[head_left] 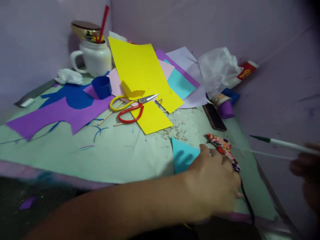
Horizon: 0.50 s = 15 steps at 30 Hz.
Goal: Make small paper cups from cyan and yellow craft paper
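My left hand [213, 181] reaches across from the lower left, its fingers bent around the handle end of a flower-patterned glue gun [221, 145]. The fingertips are hidden from me. Partly under that hand lies a light blue paper piece [183, 155]. A clear strip, like a glue stick, runs from the back of the glue gun towards my right hand [303, 166]. This hand is dim and blurred at the right edge, closed on a white pen [287, 144] with a dark tip pointing left. Whether it also touches the clear strip, I cannot tell.
Scissors [133, 108] with yellow and red handles lie on yellow paper [140, 66]. Purple paper [55, 115], a blue paper ring [102, 87] and a white mug [96, 58] are left. A phone [214, 117] and plastic bag [218, 71] sit by the right wall.
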Each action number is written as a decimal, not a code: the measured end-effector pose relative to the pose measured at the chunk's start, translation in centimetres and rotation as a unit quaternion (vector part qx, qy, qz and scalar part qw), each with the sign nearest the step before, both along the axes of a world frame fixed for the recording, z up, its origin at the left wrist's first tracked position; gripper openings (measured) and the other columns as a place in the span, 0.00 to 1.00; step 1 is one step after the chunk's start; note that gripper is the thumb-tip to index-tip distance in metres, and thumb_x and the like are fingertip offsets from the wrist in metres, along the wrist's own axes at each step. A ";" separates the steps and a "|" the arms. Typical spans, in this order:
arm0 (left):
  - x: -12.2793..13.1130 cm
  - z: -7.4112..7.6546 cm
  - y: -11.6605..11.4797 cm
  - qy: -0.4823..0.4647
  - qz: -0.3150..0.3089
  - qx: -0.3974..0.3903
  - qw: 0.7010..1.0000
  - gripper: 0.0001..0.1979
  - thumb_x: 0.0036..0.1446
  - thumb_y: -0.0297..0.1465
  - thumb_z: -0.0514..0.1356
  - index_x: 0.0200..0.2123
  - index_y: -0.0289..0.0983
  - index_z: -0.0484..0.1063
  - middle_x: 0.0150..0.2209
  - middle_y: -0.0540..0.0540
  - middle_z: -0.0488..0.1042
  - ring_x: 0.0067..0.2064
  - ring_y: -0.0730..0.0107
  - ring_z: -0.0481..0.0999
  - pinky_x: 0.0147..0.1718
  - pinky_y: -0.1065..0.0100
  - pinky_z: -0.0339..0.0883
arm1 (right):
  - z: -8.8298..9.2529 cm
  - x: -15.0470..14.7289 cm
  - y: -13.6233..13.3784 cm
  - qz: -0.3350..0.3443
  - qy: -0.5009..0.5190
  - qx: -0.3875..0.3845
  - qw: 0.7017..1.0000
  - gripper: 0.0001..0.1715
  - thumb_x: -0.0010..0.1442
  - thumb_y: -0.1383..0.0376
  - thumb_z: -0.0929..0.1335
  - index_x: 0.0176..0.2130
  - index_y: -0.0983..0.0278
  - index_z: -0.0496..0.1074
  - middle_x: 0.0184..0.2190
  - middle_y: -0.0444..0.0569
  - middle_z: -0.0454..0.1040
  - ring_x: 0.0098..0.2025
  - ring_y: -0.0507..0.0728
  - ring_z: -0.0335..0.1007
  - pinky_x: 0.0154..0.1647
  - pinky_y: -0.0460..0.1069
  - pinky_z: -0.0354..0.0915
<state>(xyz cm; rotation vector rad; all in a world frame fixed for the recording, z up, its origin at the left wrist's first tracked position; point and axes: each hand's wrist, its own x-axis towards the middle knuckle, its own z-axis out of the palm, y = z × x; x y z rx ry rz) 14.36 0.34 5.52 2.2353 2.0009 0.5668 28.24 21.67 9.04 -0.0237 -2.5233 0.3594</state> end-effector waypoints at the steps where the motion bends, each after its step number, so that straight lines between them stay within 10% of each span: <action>1: 0.0 0.1 0.1 -0.004 -0.004 -0.006 1.000 0.18 0.60 0.40 0.52 0.46 0.36 0.72 0.50 0.42 0.73 0.50 0.49 0.68 0.49 0.44 0.59 | 0.8 -1.8 0.7 -0.004 -0.016 -0.011 1.000 0.20 0.66 0.54 0.58 0.55 0.42 0.65 0.26 0.41 0.78 0.18 0.55 0.69 0.15 0.52 0.58; 5: -0.1 0.4 1.1 -0.022 -0.012 -0.041 0.999 0.21 0.57 0.41 0.52 0.49 0.37 0.73 0.52 0.40 0.73 0.54 0.40 0.65 0.49 0.39 0.59 | 2.4 -9.4 -1.3 0.025 -0.181 -0.136 0.974 0.13 0.64 0.58 0.63 0.44 0.51 0.76 0.20 0.40 0.75 0.16 0.52 0.70 0.13 0.47 0.63; 8: -0.2 0.1 2.3 -0.005 -0.043 -0.077 0.996 0.22 0.61 0.37 0.46 0.52 0.39 0.72 0.51 0.42 0.74 0.55 0.42 0.67 0.47 0.40 0.64 | 2.3 -14.2 -5.4 0.119 -0.398 -0.248 0.875 0.11 0.63 0.60 0.65 0.39 0.59 0.76 0.21 0.42 0.77 0.16 0.50 0.70 0.12 0.42 0.63; 15: 4.1 -2.6 5.8 0.056 0.043 -0.040 0.997 0.19 0.54 0.39 0.50 0.44 0.53 0.76 0.43 0.45 0.78 0.39 0.50 0.76 0.22 0.52 0.70 | 1.3 -18.3 -8.9 0.249 -0.582 -0.198 0.748 0.08 0.60 0.67 0.68 0.35 0.61 0.79 0.28 0.42 0.80 0.25 0.50 0.76 0.20 0.38 0.69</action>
